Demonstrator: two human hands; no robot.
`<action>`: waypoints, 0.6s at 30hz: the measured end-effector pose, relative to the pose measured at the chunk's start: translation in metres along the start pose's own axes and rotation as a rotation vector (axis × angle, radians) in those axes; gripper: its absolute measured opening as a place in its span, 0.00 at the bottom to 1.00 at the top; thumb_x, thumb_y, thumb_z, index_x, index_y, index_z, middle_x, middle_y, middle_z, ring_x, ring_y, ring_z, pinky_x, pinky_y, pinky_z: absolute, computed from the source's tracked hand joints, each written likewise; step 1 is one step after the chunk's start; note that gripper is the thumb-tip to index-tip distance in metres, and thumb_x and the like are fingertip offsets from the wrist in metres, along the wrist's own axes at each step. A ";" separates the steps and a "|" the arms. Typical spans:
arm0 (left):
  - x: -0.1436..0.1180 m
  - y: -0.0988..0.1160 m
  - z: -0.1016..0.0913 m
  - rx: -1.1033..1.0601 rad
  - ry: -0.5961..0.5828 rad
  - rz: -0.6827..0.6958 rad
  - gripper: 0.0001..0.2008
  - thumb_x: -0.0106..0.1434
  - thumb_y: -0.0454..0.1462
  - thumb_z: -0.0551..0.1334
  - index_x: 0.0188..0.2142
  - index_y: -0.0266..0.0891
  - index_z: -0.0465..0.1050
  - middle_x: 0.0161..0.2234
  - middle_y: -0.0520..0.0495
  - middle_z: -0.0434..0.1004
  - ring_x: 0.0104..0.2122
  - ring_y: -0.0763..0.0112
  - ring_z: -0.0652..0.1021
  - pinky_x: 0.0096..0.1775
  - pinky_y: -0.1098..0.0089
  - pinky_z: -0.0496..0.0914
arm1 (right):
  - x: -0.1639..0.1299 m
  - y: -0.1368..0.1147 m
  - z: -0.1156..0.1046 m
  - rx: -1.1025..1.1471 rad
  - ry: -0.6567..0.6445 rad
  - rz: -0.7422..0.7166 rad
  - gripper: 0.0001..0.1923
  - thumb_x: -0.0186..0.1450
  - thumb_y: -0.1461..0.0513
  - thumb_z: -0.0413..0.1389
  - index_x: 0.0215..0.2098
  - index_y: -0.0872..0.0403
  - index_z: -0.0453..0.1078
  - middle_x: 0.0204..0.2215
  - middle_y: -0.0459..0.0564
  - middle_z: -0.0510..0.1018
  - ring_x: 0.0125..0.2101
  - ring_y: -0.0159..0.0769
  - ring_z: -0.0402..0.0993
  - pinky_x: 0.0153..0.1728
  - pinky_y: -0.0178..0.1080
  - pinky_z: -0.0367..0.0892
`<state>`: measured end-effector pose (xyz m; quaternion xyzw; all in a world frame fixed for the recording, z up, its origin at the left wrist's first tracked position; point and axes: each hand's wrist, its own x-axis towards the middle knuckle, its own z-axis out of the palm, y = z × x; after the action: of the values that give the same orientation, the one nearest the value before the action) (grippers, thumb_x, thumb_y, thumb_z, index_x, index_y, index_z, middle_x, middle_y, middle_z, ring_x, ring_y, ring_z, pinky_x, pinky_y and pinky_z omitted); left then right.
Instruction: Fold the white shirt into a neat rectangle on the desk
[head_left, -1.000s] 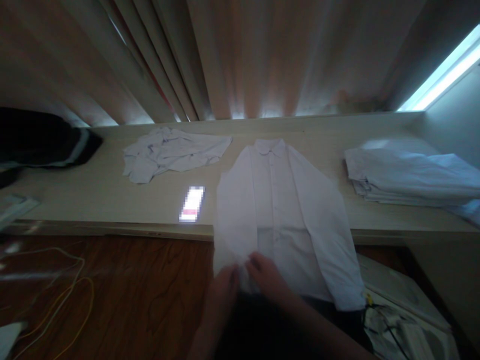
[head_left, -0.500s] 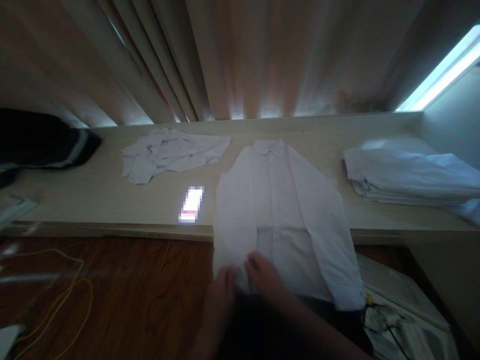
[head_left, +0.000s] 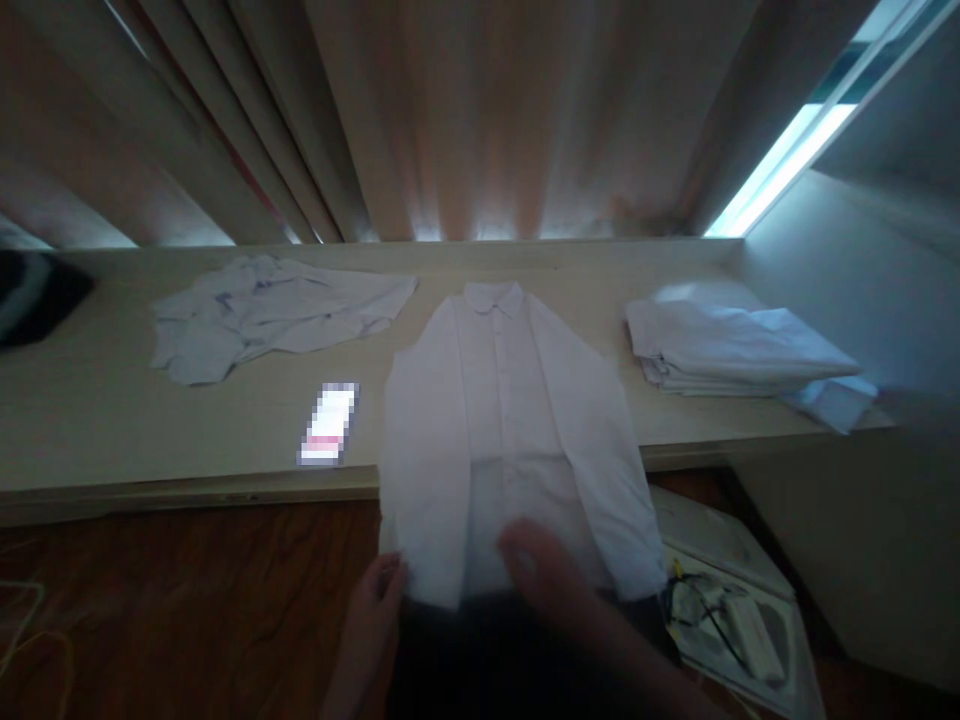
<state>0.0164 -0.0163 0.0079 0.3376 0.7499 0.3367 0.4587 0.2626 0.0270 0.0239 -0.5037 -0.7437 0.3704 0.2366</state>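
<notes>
A white long-sleeved shirt (head_left: 517, 400) lies front up, buttoned, with its collar at the far side. Its upper part rests on the wooden ledge and its lower part hangs over the front edge towards my body. Both sleeves lie straight down along the front. At the shirt's lower left edge, beside the sleeve end, my left hand (head_left: 381, 585) is closed on the cloth. My right hand (head_left: 544, 570) is over the lower middle of the shirt, near the button line. Motion smears its fingers, so whether it touches or grips the cloth is unclear.
A lit phone screen (head_left: 328, 425), pixelated, lies left of the shirt. Behind it is a crumpled white garment (head_left: 262, 315). Folded white clothes (head_left: 720, 345) are stacked at the right. An open box with cables (head_left: 727, 610) stands on the floor, right. Curtains (head_left: 480, 120) hang behind the ledge (head_left: 187, 430).
My left hand has moved left to the shirt's outer edge, and my right hand is now apart from it. The left sleeve end lies flatter. The view has turned right.
</notes>
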 end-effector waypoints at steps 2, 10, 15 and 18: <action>0.001 -0.004 -0.003 -0.013 0.012 -0.041 0.19 0.47 0.52 0.60 0.32 0.41 0.72 0.30 0.44 0.80 0.33 0.57 0.78 0.36 0.61 0.74 | -0.016 0.028 -0.029 -0.016 0.097 0.103 0.09 0.63 0.62 0.46 0.34 0.52 0.68 0.33 0.50 0.74 0.36 0.35 0.69 0.40 0.39 0.65; -0.002 -0.010 -0.008 0.071 0.056 -0.111 0.28 0.43 0.58 0.59 0.34 0.38 0.67 0.32 0.43 0.77 0.33 0.58 0.78 0.36 0.60 0.74 | -0.087 0.124 -0.096 -0.133 0.448 0.605 0.21 0.60 0.50 0.47 0.44 0.56 0.66 0.40 0.56 0.74 0.38 0.42 0.71 0.39 0.44 0.66; 0.001 -0.016 -0.013 0.239 0.094 -0.084 0.30 0.47 0.59 0.54 0.37 0.37 0.66 0.38 0.39 0.76 0.40 0.55 0.76 0.46 0.55 0.70 | -0.093 0.152 -0.089 0.050 0.462 0.740 0.26 0.57 0.46 0.49 0.45 0.54 0.65 0.43 0.56 0.74 0.42 0.43 0.72 0.40 0.42 0.67; 0.006 -0.020 -0.013 0.302 0.096 -0.074 0.33 0.50 0.59 0.52 0.43 0.35 0.64 0.44 0.36 0.74 0.45 0.53 0.75 0.50 0.52 0.68 | -0.081 0.158 -0.094 0.103 0.505 0.818 0.28 0.55 0.44 0.49 0.45 0.54 0.65 0.40 0.55 0.75 0.39 0.43 0.73 0.38 0.42 0.67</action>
<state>-0.0016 -0.0251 -0.0065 0.3583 0.8250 0.2188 0.3784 0.4526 0.0162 -0.0413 -0.8168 -0.3846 0.3356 0.2691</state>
